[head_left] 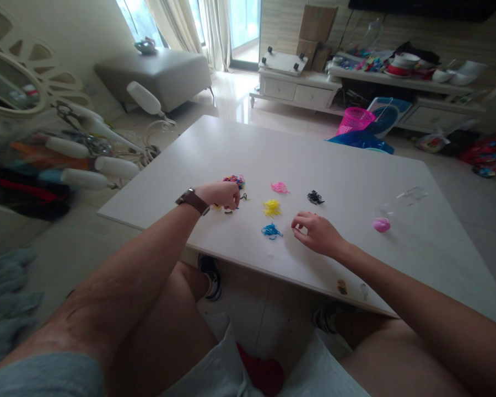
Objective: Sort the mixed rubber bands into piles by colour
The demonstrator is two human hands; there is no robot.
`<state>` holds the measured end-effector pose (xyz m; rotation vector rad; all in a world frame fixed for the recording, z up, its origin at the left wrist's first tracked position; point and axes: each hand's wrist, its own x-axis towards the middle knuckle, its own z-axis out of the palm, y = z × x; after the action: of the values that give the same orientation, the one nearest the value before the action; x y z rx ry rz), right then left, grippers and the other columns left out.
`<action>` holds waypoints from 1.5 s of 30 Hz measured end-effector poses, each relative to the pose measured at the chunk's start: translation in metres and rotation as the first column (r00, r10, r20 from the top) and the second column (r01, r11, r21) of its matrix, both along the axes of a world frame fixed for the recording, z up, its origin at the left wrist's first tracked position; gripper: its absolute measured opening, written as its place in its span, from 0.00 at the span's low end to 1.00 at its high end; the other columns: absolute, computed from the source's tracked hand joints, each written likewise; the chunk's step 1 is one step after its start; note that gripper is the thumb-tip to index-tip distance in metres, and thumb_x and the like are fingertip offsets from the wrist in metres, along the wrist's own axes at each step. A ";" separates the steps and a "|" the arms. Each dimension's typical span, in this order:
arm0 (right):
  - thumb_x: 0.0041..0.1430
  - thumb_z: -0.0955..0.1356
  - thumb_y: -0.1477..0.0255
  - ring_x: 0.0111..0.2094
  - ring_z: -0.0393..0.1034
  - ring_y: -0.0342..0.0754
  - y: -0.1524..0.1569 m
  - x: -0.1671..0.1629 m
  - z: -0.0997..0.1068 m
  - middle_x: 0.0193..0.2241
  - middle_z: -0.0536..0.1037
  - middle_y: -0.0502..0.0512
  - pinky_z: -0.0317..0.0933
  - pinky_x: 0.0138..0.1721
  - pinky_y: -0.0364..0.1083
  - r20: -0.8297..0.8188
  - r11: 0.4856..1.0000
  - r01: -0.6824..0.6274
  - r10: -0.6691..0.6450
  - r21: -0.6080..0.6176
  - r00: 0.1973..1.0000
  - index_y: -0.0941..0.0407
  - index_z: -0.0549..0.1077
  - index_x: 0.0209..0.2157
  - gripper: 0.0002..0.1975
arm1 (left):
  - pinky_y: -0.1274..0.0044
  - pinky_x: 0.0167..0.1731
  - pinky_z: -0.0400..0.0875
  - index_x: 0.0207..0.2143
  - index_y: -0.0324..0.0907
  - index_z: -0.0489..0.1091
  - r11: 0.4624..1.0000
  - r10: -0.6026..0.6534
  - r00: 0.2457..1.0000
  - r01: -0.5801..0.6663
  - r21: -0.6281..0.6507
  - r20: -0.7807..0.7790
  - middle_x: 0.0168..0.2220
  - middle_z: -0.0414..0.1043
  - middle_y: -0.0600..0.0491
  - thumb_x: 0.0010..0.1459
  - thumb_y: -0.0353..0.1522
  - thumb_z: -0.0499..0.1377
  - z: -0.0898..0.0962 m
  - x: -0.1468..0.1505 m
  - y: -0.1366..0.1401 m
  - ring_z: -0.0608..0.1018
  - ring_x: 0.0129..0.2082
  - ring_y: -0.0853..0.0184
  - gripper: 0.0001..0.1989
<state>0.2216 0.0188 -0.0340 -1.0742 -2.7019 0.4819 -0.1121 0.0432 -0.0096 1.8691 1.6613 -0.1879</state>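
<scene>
Left hand point(223, 194) curls beside mixed bands point(236, 180), right hand point(316, 231) half-open.

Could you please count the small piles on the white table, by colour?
Pink pile: 1
Yellow pile: 1
Blue pile: 1
Black pile: 1
Mixed-colour pile, partly hidden by the left hand: 1
Total: 5 piles, loose pieces not counted
</scene>
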 end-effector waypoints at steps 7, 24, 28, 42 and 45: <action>0.59 0.66 0.74 0.32 0.70 0.46 0.000 -0.001 0.000 0.34 0.77 0.52 0.56 0.35 0.45 0.021 1.000 -0.018 0.018 -0.013 1.000 0.54 0.74 0.31 0.05 | 0.80 0.26 0.62 0.34 0.40 0.80 0.966 -0.257 0.953 0.254 0.040 0.160 0.26 0.77 0.54 0.47 0.26 0.62 0.004 0.070 -0.015 0.73 0.24 0.71 0.11; 0.60 0.66 0.74 0.32 0.69 0.46 0.000 0.001 -0.002 0.34 0.77 0.52 0.55 0.34 0.45 0.038 1.000 -0.015 0.015 -0.007 0.999 0.54 0.75 0.31 0.05 | 0.80 0.25 0.61 0.31 0.40 0.81 0.937 -0.332 0.924 0.300 0.178 0.191 0.24 0.76 0.54 0.48 0.25 0.63 -0.001 0.099 -0.014 0.72 0.23 0.71 0.08; 0.59 0.67 0.74 0.32 0.69 0.46 0.000 0.001 -0.003 0.34 0.77 0.52 0.55 0.34 0.45 0.027 1.000 -0.021 0.021 -0.005 0.999 0.54 0.75 0.31 0.05 | 0.80 0.25 0.61 0.31 0.39 0.80 0.944 -0.312 0.914 0.268 0.191 0.260 0.23 0.74 0.56 0.48 0.25 0.63 0.001 0.098 -0.015 0.71 0.22 0.72 0.07; 0.61 0.68 0.71 0.36 0.73 0.46 0.003 -0.015 -0.001 0.36 0.79 0.53 0.64 0.39 0.45 -0.308 0.990 0.067 -0.103 -0.125 0.946 0.55 0.74 0.41 0.06 | 0.78 0.29 0.69 0.32 0.35 0.76 0.982 -0.163 0.764 0.061 0.181 0.624 0.28 0.78 0.51 0.51 0.28 0.64 -0.012 0.095 -0.002 0.77 0.29 0.68 0.05; 0.61 0.68 0.71 0.34 0.74 0.45 0.005 -0.020 -0.003 0.34 0.80 0.52 0.65 0.37 0.44 -0.411 0.977 0.083 -0.159 -0.196 0.897 0.55 0.75 0.39 0.06 | 0.79 0.28 0.68 0.30 0.36 0.75 0.977 -0.169 0.769 0.046 0.210 0.616 0.26 0.76 0.52 0.49 0.27 0.64 -0.007 0.098 -0.002 0.76 0.28 0.69 0.03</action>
<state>0.2018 0.0238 -0.0373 -1.0287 -2.2279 0.8353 -0.0138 0.0416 -0.0162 1.8721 1.1228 0.5236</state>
